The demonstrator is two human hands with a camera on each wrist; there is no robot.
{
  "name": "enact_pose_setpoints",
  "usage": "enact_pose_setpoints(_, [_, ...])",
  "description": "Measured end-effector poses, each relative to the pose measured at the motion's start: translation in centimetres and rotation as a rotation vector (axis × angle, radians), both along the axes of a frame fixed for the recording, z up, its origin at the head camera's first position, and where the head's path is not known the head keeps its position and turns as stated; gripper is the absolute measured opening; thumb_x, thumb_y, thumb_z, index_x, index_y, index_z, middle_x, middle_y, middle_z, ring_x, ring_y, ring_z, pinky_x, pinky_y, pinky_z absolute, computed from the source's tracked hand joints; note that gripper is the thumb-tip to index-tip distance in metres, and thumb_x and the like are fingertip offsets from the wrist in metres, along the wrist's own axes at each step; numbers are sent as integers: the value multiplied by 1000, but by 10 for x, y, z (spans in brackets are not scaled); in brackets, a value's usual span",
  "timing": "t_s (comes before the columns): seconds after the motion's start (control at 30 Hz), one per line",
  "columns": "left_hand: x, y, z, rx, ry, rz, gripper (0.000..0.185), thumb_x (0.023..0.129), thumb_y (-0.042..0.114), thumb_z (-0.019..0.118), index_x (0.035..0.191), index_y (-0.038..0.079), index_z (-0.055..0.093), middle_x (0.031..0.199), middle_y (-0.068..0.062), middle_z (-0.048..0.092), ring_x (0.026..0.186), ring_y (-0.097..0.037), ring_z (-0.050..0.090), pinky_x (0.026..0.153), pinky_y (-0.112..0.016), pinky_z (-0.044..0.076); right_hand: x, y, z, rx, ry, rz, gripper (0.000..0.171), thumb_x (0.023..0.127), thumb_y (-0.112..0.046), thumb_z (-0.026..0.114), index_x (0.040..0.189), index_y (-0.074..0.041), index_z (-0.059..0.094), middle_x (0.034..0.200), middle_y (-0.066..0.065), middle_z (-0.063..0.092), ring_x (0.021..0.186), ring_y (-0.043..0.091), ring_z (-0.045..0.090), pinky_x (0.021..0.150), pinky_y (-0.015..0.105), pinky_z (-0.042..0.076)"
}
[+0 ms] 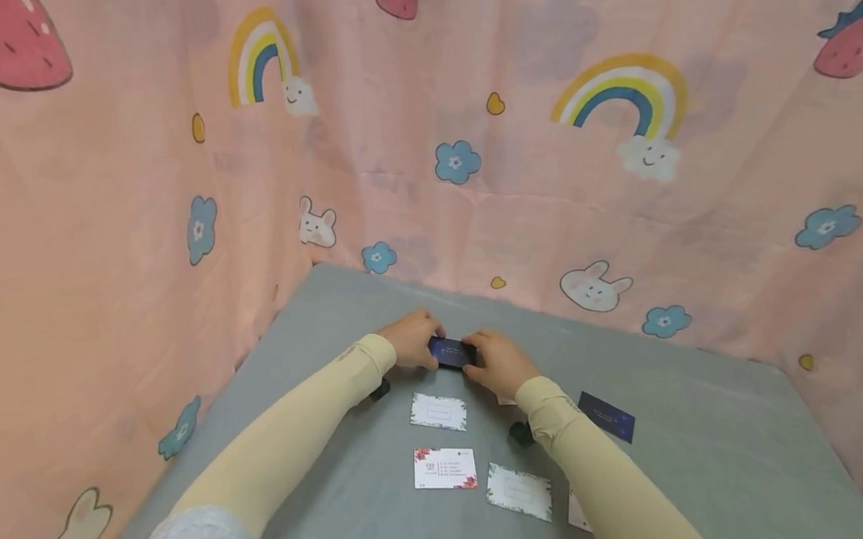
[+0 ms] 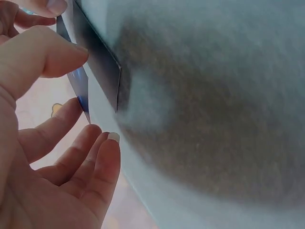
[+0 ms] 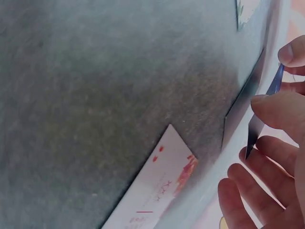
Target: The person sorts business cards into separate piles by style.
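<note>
We hold one dark blue glossy card (image 1: 452, 352) at mid frame, left hand (image 1: 410, 339) and right hand (image 1: 500, 362) pinching its ends, thumbs and fingers curled on it just above the grey felt table (image 1: 715, 450). Judging by layout, approx. five cards are laid out lower centre, incl. a second dark blue card (image 1: 607, 417) at right and a white floral-edged card (image 1: 445, 468); this one isn't placed yet. Print too small to read.

White cards (image 1: 440, 412) on grey table (image 1: 715, 450)

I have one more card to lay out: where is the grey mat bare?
Bare: the grey mat right of the lone dark card, and its far strip behind both hands. Crowded: the near centre, around the white cards between the forearms.
</note>
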State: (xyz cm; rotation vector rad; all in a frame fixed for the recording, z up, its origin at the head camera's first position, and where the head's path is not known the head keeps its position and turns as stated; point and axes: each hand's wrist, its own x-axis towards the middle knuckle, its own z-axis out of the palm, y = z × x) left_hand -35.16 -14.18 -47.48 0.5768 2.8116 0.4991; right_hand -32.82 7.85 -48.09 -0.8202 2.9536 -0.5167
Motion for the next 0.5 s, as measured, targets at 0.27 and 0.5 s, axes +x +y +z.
enact_pose_setpoints(0.27, [5, 4, -1, -28, 9, -20, 57, 92, 29, 86, 143, 9, 68, 147, -12, 61, 128, -24, 61, 113, -39, 51, -1, -3, -5, 37, -42, -41, 53, 96, -23, 82, 143, -3, 67, 140, 16, 69, 133, 35, 65, 115, 53, 52])
enact_pose_setpoints(0.5, [6, 5, -3, -40, 29, -33, 56, 91, 27, 87, 140, 6, 70, 139, -11, 65, 124, -25, 62, 112, -39, 52, -3, -7, -6, 31, -63, -53, 56, 94, -21, 82, 143, -1, 66, 139, 18, 68, 132, 37, 65, 115, 52, 52])
